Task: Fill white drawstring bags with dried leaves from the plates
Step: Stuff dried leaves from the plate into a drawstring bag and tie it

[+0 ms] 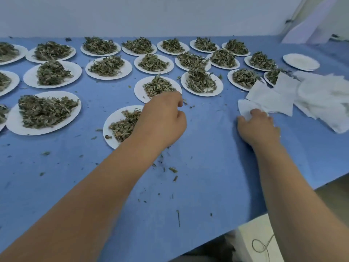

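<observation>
Twenty-one plates [75,72] heaped with dried leaves [45,110] spread left of and beyond my left hand [162,120]. Its fingers curl over the nearest plate [111,119]; whether they hold leaves I cannot tell. My right hand [258,127] pinches one white bag [247,110], flat on the surface [207,167], running from my fingers toward an overlapped, uncountable pile [324,103]. One bare plate [301,61] lies beyond.

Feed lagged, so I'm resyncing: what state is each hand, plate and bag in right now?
Left hand: fingers curled over nearest plate; contents unseen.
Right hand: grips one white bag on table.
Bag pile: flat, unfilled.
Far-right plate: empty.
Other plates: heaped with leaves.
</observation>
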Action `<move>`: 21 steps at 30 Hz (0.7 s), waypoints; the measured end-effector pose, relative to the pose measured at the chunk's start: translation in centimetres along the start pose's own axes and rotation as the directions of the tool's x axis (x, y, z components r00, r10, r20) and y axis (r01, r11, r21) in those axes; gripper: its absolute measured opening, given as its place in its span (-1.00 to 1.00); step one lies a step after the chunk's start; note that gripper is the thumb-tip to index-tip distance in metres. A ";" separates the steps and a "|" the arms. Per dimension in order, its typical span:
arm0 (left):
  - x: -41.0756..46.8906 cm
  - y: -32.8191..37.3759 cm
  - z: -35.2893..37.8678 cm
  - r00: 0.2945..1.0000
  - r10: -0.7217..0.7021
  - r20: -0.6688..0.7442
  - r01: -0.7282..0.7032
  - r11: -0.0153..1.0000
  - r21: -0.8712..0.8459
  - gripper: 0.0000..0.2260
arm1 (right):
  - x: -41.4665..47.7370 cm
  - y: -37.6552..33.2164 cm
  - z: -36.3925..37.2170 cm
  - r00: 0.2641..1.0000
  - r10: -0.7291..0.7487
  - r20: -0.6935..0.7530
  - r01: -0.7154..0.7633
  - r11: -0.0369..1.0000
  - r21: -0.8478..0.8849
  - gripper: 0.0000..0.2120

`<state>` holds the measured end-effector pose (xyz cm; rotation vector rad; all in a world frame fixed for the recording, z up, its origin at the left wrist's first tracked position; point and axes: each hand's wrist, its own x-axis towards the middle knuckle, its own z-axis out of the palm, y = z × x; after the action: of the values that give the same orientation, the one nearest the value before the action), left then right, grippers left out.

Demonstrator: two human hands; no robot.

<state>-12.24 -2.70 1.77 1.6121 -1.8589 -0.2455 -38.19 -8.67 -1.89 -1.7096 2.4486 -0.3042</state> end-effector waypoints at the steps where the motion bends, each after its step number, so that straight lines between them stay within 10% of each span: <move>1: 0.5 0.8 0.7 1.000 0.001 0.030 -0.001 1.000 -0.016 -0.79 | 0.2 0.4 0.3 1.000 -0.009 0.006 0.008 1.000 0.018 -0.54; 5: 1.4 3.7 3.2 0.994 -0.004 0.110 0.010 0.998 -0.055 -0.77 | 0.5 1.0 -0.3 0.995 -0.050 -0.092 0.056 0.997 0.059 -0.88; 11: 1.8 5.0 4.0 0.989 -0.126 0.083 0.142 0.963 -0.229 -0.72 | -3.3 -2.0 -2.2 0.902 -0.269 -0.338 0.352 0.912 0.213 -0.79; 16: 1.8 3.8 0.9 0.871 -0.280 0.403 0.481 0.323 -0.815 -0.57 | -8.5 -6.6 -2.9 0.823 -0.474 -0.312 0.539 0.480 0.693 -0.82; 21: 0.5 2.1 -2.9 0.892 -0.430 0.142 0.313 0.359 -0.879 -0.80 | -10.6 -10.0 -1.9 0.698 -0.682 -0.219 0.535 0.294 0.792 -0.76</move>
<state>-12.21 -1.95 5.32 1.1588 -0.8725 -1.1215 -25.92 -1.91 2.41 -1.9250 0.9972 -1.1272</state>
